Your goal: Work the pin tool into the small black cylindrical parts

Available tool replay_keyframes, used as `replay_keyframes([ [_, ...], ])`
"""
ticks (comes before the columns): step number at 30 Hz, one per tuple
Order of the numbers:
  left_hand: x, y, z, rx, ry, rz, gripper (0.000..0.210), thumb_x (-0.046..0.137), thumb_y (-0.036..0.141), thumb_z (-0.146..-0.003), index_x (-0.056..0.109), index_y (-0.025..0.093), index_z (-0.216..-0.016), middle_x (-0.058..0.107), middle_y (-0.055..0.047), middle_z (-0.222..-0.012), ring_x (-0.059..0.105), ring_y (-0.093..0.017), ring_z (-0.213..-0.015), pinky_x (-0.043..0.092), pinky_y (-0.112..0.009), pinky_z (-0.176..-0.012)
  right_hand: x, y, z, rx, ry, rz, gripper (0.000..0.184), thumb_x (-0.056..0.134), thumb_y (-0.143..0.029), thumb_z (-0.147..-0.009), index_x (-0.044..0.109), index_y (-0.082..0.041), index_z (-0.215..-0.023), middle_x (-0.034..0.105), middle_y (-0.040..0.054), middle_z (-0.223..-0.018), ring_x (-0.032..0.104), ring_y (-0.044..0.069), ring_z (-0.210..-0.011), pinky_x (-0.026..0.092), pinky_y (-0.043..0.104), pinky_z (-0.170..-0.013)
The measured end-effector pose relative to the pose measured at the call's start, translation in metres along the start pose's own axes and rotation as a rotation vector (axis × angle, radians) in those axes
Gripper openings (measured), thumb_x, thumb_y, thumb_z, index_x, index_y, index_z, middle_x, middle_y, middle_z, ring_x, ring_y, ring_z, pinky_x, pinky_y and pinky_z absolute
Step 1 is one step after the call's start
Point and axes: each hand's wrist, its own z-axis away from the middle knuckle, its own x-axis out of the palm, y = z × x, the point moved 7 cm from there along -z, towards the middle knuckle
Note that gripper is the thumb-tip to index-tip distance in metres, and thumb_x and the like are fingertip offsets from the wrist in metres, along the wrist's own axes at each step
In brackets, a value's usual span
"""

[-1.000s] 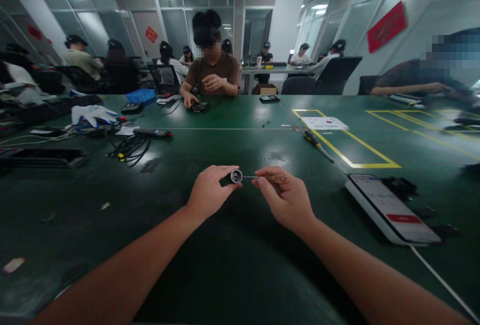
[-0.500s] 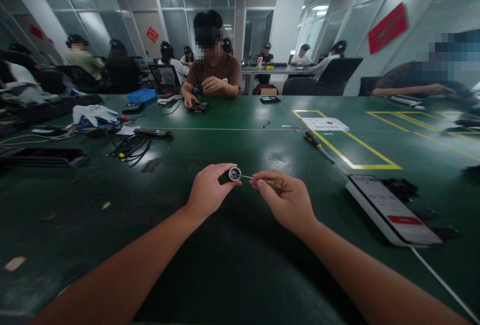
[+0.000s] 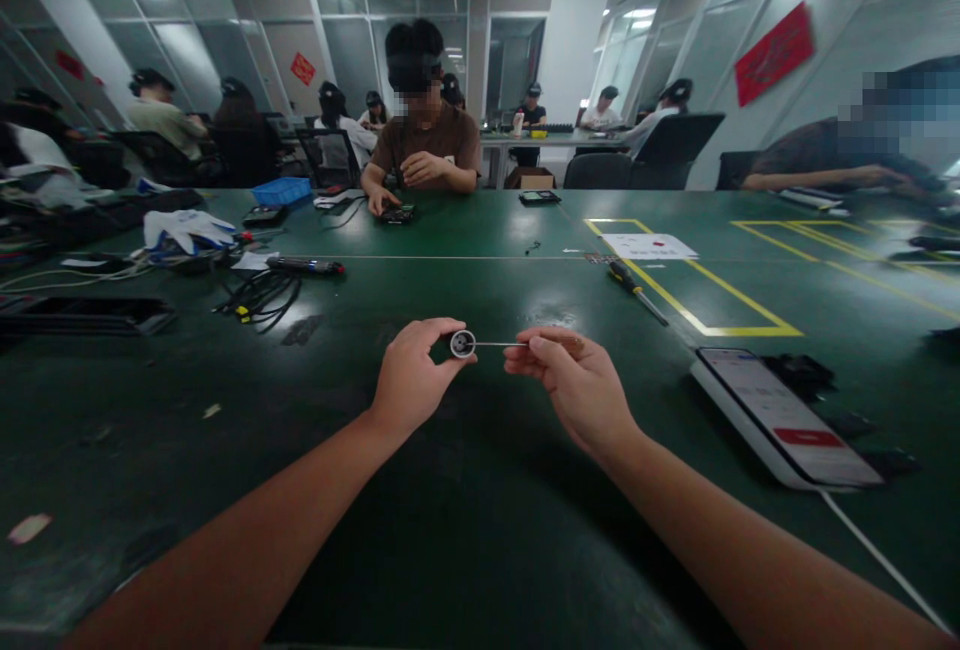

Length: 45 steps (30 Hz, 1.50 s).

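Head view, looking down over the green table (image 3: 465, 550): closest to its near edge, a white cable (image 3: 889, 565) slants across on the right and a pale scrap (image 3: 29, 529) lies toward the left. On the right side, the cable meets a white block (image 3: 730, 414) with a lit smartphone (image 3: 786, 415) on top of it.

Between these, both hands work above the table's near half. The left hand (image 3: 411, 370) has a small cylinder (image 3: 463, 343) pinched between thumb and fingers, its pale-rimmed hollow end turned toward the wearer. The right hand (image 3: 581, 385) is closed around a slim screwdriver (image 3: 504, 344) with a brownish handle. Its thin shaft lies nearly level, pointing left to the cylinder's rim; from where I stand I can't tell whether the tip touches.

Farther in, toward the left edge, sit a long black tray (image 3: 86, 318), a coil of black cable (image 3: 259, 298) with a yellow bit on it, a pen-shaped tool (image 3: 306, 266) and white-and-blue gloves (image 3: 187, 233). Right of centre, a black-and-yellow screwdriver (image 3: 622, 277) rests beside a yellow tape outline (image 3: 742, 332), with a white sheet (image 3: 649, 246) lying over part of that outline.

Along the table's far edge are a blue bin (image 3: 282, 191) and a seated co-worker (image 3: 427, 145) in brown, one hand on a black device (image 3: 397, 215). Behind, more people sit at other desks, and a red poster (image 3: 774, 54) hangs on the right-hand wall.
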Motion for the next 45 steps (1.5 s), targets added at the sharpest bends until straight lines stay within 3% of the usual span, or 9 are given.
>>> replay_keyframes([
  [5, -0.001, 0.002, 0.0, 0.003, 0.001, 0.002, 0.034, 0.086, 0.021, -0.076, 0.071, 0.022, -0.107, 0.076, -0.005, -0.108, 0.07, -0.024, -0.102, 0.056, -0.041, -0.092, 0.003, -0.011, 0.008, -0.138, -0.054, 0.261, 0.019, 0.074, -0.037, -0.087, 0.078, -0.02, -0.096, 0.081, 0.0056, -0.084, 0.077, 0.021, -0.08, 0.062, 0.038, -0.082],
  [15, 0.0, 0.002, 0.001, 0.037, -0.008, 0.004, 0.032, 0.086, 0.021, -0.076, 0.07, 0.022, -0.104, 0.076, -0.005, -0.109, 0.07, -0.024, -0.103, 0.056, -0.042, -0.093, 0.01, -0.018, 0.017, -0.229, -0.077, 0.487, 0.019, 0.067, -0.035, -0.092, 0.076, -0.02, -0.099, 0.081, 0.0079, -0.089, 0.079, 0.023, -0.083, 0.063, 0.036, -0.075],
  [19, 0.001, 0.0, 0.001, 0.015, -0.013, 0.01, 0.033, 0.086, 0.02, -0.076, 0.071, 0.021, -0.105, 0.076, -0.005, -0.109, 0.071, -0.024, -0.103, 0.056, -0.042, -0.094, 0.011, -0.014, 0.014, -0.195, -0.072, 0.426, 0.017, 0.069, -0.034, -0.09, 0.076, -0.021, -0.097, 0.081, 0.007, -0.088, 0.078, 0.022, -0.085, 0.063, 0.038, -0.081],
  [26, 0.0, -0.001, 0.0, 0.041, -0.001, -0.003, 0.036, 0.086, 0.019, -0.077, 0.072, 0.022, -0.109, 0.076, -0.005, -0.113, 0.071, -0.023, -0.105, 0.057, -0.042, -0.096, 0.006, 0.001, 0.001, 0.043, -0.05, -0.02, 0.018, 0.075, -0.036, -0.083, 0.075, -0.019, -0.087, 0.077, 0.0044, -0.077, 0.075, 0.02, -0.073, 0.064, 0.041, -0.079],
  [32, 0.001, 0.002, 0.001, 0.062, -0.02, -0.005, 0.036, 0.085, 0.02, -0.078, 0.071, 0.023, -0.111, 0.076, -0.005, -0.114, 0.07, -0.024, -0.106, 0.057, -0.043, -0.096, 0.004, -0.01, 0.006, -0.092, -0.038, 0.159, 0.019, 0.075, -0.038, -0.085, 0.076, -0.02, -0.091, 0.078, 0.0043, -0.08, 0.076, 0.02, -0.077, 0.063, 0.04, -0.082],
  [45, 0.004, 0.006, 0.001, 0.102, -0.076, -0.015, 0.034, 0.081, 0.019, -0.082, 0.073, 0.025, -0.115, 0.077, -0.003, -0.115, 0.069, -0.023, -0.106, 0.055, -0.042, -0.096, 0.01, -0.02, 0.015, -0.23, -0.056, 0.497, 0.021, 0.063, -0.039, -0.095, 0.069, -0.021, -0.102, 0.079, 0.0055, -0.085, 0.076, 0.02, -0.082, 0.061, 0.034, -0.077],
])
